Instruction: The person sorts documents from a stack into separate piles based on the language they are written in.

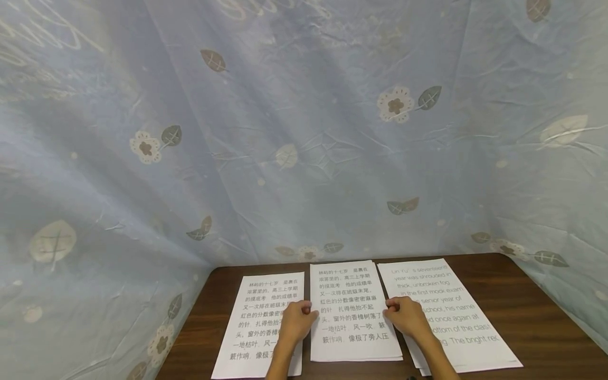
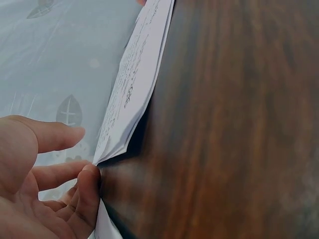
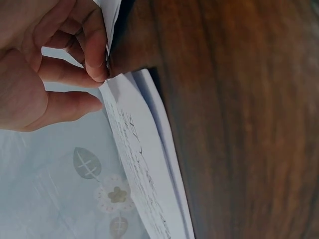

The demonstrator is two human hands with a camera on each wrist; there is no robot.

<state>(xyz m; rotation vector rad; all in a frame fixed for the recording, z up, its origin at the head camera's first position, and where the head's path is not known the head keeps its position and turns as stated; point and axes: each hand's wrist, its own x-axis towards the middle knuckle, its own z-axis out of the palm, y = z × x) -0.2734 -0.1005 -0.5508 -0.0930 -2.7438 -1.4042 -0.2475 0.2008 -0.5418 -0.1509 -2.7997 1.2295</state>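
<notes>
Three stacks of printed paper lie side by side on a dark wooden table. The middle paper stack [image 1: 349, 316] has Chinese text and sits between both hands. My left hand [image 1: 296, 323] is at its left edge, fingertips by the paper; in the left wrist view thumb and index finger stand apart, the index fingertip at the stack's corner [image 2: 112, 144]. On the opposite edge is my right hand [image 1: 409, 316], its fingertips by the paper [image 3: 137, 119] and a gap between thumb and index finger. Neither hand visibly pinches a sheet.
To the left lies another Chinese-text stack [image 1: 256, 322], partly under the left forearm. An English-text stack [image 1: 456, 316] lies to the right, partly covered by the right hand and forearm. A patterned blue-grey cloth [image 1: 323, 158] hangs behind the wooden table [image 1: 537, 316].
</notes>
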